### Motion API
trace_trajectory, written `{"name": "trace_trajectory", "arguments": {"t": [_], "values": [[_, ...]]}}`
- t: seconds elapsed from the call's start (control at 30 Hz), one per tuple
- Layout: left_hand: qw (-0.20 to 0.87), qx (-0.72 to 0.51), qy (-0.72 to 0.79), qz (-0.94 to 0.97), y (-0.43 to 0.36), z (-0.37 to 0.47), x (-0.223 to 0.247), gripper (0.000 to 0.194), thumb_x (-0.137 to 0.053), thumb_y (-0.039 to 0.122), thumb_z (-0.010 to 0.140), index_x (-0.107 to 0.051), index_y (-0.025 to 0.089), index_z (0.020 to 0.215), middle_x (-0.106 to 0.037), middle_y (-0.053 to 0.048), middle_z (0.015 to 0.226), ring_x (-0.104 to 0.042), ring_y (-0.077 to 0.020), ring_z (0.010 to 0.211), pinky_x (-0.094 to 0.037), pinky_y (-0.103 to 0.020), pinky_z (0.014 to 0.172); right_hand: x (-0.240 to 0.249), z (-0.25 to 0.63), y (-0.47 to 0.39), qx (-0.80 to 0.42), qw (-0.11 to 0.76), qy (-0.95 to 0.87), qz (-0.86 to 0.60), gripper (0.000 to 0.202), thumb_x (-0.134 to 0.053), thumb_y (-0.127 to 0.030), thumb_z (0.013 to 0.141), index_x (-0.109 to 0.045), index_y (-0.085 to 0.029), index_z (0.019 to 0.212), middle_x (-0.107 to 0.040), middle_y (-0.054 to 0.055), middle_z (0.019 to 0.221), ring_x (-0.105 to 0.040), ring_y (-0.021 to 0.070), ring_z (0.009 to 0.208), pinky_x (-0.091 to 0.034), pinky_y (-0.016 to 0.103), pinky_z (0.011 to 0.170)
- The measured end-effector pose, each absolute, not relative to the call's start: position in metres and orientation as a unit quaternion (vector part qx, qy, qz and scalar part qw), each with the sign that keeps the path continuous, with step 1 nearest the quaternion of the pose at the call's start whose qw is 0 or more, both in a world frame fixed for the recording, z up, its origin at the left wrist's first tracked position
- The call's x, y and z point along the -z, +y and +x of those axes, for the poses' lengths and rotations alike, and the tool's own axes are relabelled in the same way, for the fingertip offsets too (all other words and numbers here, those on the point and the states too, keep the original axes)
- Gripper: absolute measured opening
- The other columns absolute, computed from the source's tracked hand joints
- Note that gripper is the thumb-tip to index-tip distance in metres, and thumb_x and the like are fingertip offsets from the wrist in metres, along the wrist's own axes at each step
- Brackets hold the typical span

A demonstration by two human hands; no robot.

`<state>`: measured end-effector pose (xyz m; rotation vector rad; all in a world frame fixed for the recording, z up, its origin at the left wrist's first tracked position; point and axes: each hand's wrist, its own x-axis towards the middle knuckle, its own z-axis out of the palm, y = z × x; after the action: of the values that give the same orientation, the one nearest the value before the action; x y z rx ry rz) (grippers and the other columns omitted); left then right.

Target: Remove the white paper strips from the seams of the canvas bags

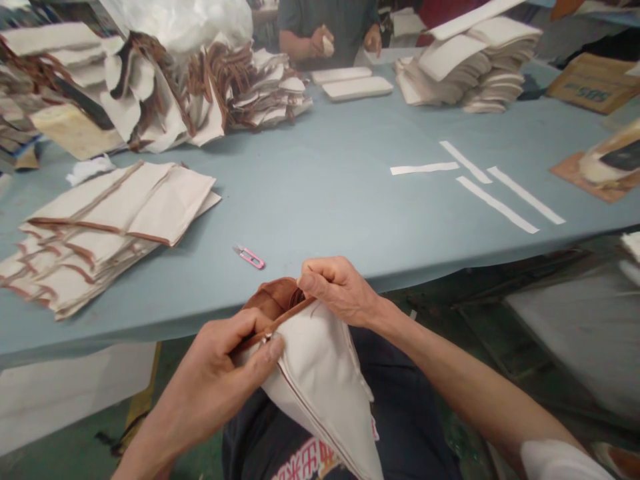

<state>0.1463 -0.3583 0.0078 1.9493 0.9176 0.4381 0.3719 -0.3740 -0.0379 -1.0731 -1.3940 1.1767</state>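
A cream fabric bag piece (320,360) with brown edging and a brown lining hangs over my lap, just off the table's front edge. My left hand (235,360) pinches its brown-trimmed edge near a small metal piece that looks like a zipper pull. Farther along the same edge, my right hand (340,287) is closed on the trim, thumb on top. A dark seam or zipper line runs down the cream side from my left thumb. Pink thread snips (249,257) lie on the table beyond my hands.
On the blue-covered table (320,193), stacked cream panels (125,207) lie left and white strips (500,193) right. Piled brown-and-cream pieces (200,93) and more cream stacks (470,63) stand at the back. A co-worker (327,30) is across the table; a cardboard box (593,83) sits far right.
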Motion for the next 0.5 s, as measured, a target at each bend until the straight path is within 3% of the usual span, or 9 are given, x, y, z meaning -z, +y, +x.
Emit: {"name": "trace_trajectory", "arguments": {"t": [0.2, 0.3, 0.5], "values": [[0.510, -0.166, 0.391, 0.748, -0.346, 0.143, -0.004, 0.039, -0.069, 0.047, 0.096, -0.060, 0.021, 0.070, -0.048, 0.006, 0.063, -0.041, -0.0111, 0.056, -0.032, -0.022, 0.049, 0.034, 0.377, -0.366, -0.476, 0.492, -0.571, -0.453, 0.071, -0.065, -0.083, 0.089, -0.041, -0.022, 0.061, -0.031, -0.008, 0.060, -0.027, 0.0069, 0.055, -0.019, 0.025, 0.049], [0.483, -0.172, 0.381, 0.769, -0.346, 0.144, -0.008, 0.041, -0.062, 0.047, 0.101, -0.063, 0.021, 0.070, -0.047, 0.006, 0.062, -0.040, -0.0115, 0.055, -0.031, -0.023, 0.048, 0.036, 0.376, -0.363, -0.485, 0.491, -0.564, -0.454, 0.071, -0.067, -0.083, 0.088, -0.042, -0.022, 0.061, -0.031, -0.008, 0.060, -0.027, 0.0067, 0.055, -0.020, 0.024, 0.049], [0.470, -0.215, 0.391, 0.762, -0.358, 0.154, -0.003, 0.049, -0.048, 0.051, 0.107, -0.050, 0.023, 0.067, -0.039, 0.006, 0.059, -0.033, -0.0127, 0.052, -0.028, -0.025, 0.047, 0.048, 0.370, -0.358, -0.514, 0.461, -0.558, -0.460, 0.071, -0.066, -0.084, 0.086, -0.045, -0.021, 0.062, -0.036, -0.008, 0.060, -0.031, 0.0072, 0.056, -0.022, 0.024, 0.051]]}}
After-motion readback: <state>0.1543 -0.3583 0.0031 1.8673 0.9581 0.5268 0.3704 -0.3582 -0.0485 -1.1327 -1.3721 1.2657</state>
